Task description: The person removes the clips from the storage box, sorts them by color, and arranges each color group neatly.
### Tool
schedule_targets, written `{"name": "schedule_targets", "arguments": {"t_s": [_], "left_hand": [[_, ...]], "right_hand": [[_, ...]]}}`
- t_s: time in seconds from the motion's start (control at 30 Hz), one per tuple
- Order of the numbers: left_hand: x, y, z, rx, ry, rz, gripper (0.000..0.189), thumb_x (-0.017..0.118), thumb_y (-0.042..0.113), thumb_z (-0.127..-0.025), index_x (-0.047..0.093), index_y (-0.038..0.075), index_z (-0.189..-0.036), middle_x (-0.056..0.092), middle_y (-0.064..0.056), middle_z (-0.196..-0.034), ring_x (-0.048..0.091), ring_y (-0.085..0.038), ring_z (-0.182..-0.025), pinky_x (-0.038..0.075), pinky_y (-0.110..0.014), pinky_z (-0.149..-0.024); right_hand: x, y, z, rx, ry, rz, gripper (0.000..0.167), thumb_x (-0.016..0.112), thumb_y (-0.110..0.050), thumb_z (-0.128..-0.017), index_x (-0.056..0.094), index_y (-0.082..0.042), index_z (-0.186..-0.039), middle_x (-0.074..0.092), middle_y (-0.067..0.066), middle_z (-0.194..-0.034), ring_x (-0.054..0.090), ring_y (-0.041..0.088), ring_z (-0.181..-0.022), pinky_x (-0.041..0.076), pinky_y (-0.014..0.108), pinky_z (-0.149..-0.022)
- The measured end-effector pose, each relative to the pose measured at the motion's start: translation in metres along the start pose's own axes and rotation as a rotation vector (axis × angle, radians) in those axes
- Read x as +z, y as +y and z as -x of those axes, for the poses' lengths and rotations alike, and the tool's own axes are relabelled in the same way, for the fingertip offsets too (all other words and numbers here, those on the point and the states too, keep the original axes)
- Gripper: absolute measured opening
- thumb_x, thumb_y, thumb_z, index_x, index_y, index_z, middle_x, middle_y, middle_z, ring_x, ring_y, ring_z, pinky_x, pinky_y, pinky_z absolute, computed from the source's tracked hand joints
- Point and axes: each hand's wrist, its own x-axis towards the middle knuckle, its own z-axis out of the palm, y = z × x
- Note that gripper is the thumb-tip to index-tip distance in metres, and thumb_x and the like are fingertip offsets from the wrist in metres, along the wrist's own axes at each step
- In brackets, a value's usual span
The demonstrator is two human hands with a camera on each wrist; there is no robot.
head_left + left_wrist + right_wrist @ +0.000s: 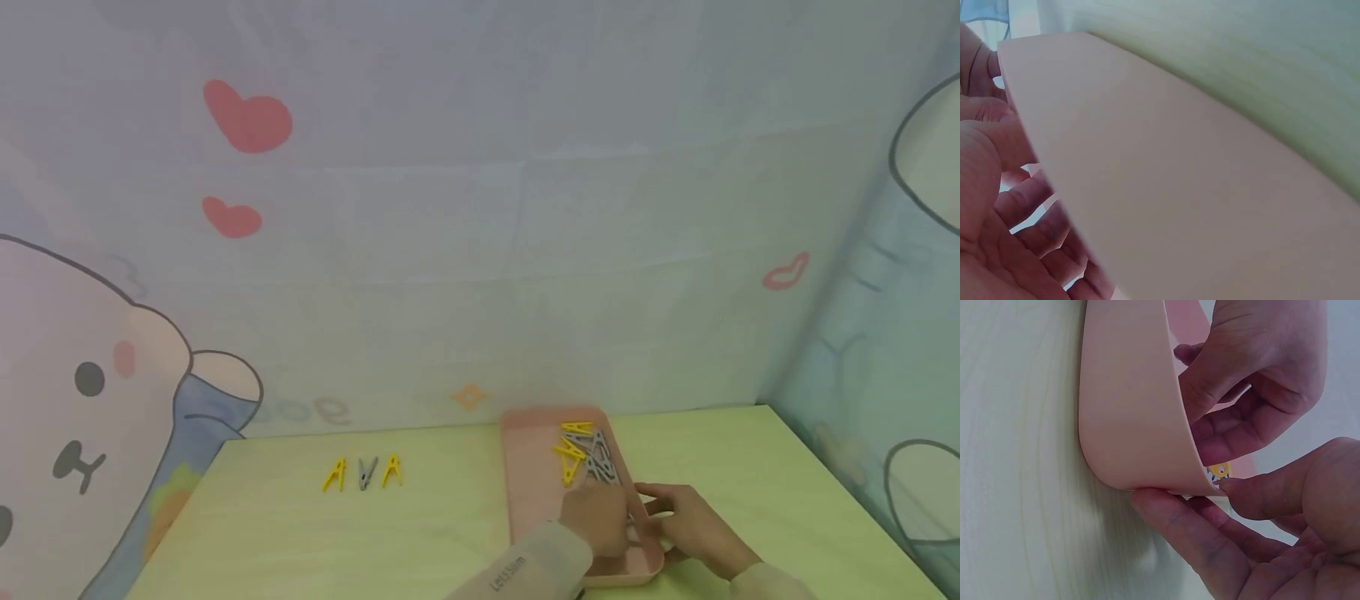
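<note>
A pink tray point(528, 467) lies on the table, with several yellow clothespins point(568, 450) and grey clothespins point(603, 454) in its far right part. My left hand point(596, 512) reaches into the near end of the tray, over the rim. Its fingers bend inward in the right wrist view, and I cannot tell whether they hold a clothespin. At the near right corner, my right hand point(693, 525) pinches the tray wall, thumb on the rim and fingers against the outside. The tray's outer wall point(1166, 162) hides part of the left fingertips in the left wrist view.
On the table's left side stand a yellow clothespin point(335, 475), a grey one point(367, 473) and another yellow one point(392, 470) in a row. A printed cloth backdrop point(480, 250) rises behind the table point(285, 542).
</note>
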Motion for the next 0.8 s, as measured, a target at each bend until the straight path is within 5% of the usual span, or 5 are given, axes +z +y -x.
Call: {"name": "schedule_targets", "arguments": {"t_s": [0.2,0.33,0.5,0.8], "left_hand": [[-0.007,-0.004,0.004,-0.034,-0.02,0.035,0.021,0.078,0.045,-0.082,0.072,0.026,-0.09,0.061,0.014,-0.079,0.056,-0.004,-0.077,0.05,-0.028,-0.075],[-0.01,-0.007,0.003,-0.053,-0.02,0.151,0.015,0.079,0.032,-0.08,0.071,0.028,-0.093,0.062,0.016,-0.082,0.056,-0.004,-0.077,0.05,-0.028,-0.075],[-0.017,-0.017,0.005,-0.055,-0.013,0.319,0.026,0.082,0.023,-0.076,0.075,0.027,-0.101,0.065,0.018,-0.1,0.06,-0.005,-0.094,0.051,-0.031,-0.079],[-0.022,-0.038,0.004,-0.104,0.051,0.482,0.034,0.082,0.02,-0.073,0.075,0.014,-0.106,0.068,0.011,-0.092,0.062,-0.008,-0.084,0.053,-0.03,-0.073]], "right_hand": [[0.002,0.002,0.001,-0.015,0.007,0.001,0.061,0.066,0.009,-0.084,0.047,0.007,-0.141,0.066,0.017,-0.11,0.067,0.029,-0.087,0.057,0.044,-0.06],[0.0,0.001,0.001,-0.018,0.01,-0.004,0.059,0.06,0.012,-0.085,0.046,0.008,-0.142,0.066,0.019,-0.111,0.067,0.029,-0.089,0.057,0.044,-0.06],[0.0,0.001,-0.002,-0.029,-0.002,-0.011,0.058,0.06,0.011,-0.085,0.046,0.008,-0.141,0.066,0.017,-0.109,0.067,0.029,-0.09,0.057,0.044,-0.06],[0.001,0.002,-0.002,-0.018,0.004,-0.007,0.058,0.062,0.01,-0.086,0.045,0.009,-0.142,0.066,0.017,-0.107,0.068,0.029,-0.084,0.057,0.044,-0.059]]}}
